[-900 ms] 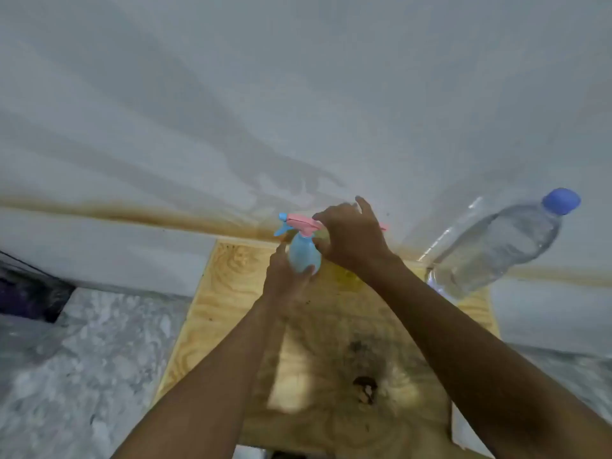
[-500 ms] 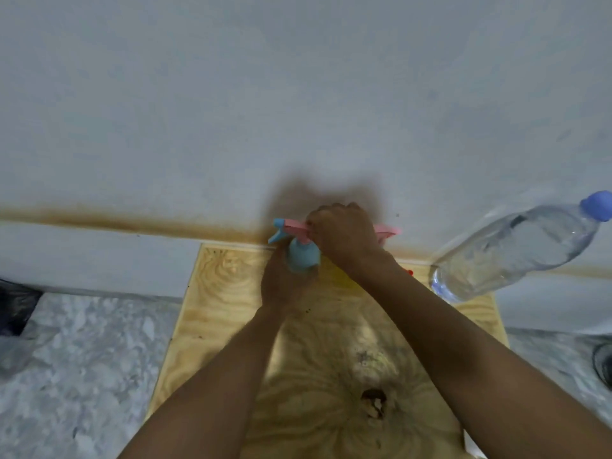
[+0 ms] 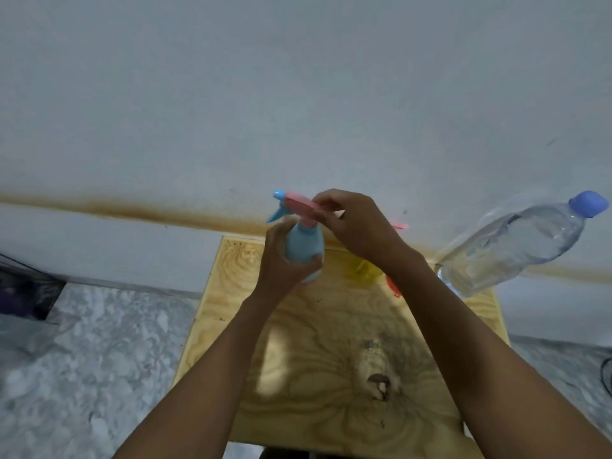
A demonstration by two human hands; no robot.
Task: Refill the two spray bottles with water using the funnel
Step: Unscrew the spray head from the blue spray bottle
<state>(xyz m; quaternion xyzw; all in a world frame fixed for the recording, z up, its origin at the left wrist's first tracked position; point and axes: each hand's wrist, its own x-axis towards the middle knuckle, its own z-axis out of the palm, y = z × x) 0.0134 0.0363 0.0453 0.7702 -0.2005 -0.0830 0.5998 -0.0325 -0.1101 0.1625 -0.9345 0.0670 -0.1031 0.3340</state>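
A small blue spray bottle (image 3: 304, 245) with a pink trigger head (image 3: 297, 204) stands at the back of the wooden board (image 3: 318, 352). My left hand (image 3: 281, 260) is wrapped around its blue body. My right hand (image 3: 356, 223) pinches the rear of the pink head from above. Behind my right wrist a yellow bottle (image 3: 362, 268) shows in part, with a pink tip (image 3: 399, 225) poking out past my hand. A red-orange piece (image 3: 393, 286), possibly the funnel, peeks out beside my right forearm. A large clear water bottle (image 3: 516, 243) with a blue cap stands at the board's right back corner.
The board rests on a mottled grey floor (image 3: 92, 359) against a white wall (image 3: 298, 94) with a brown stain line. A dark object (image 3: 23, 289) sits at the far left. The board has a dark knot hole (image 3: 379, 385) near its front.
The view has shifted slightly. My right hand has loosened from covering the pink head to pinching its rear, so more of the head and blue body shows. My left hand keeps its hold.
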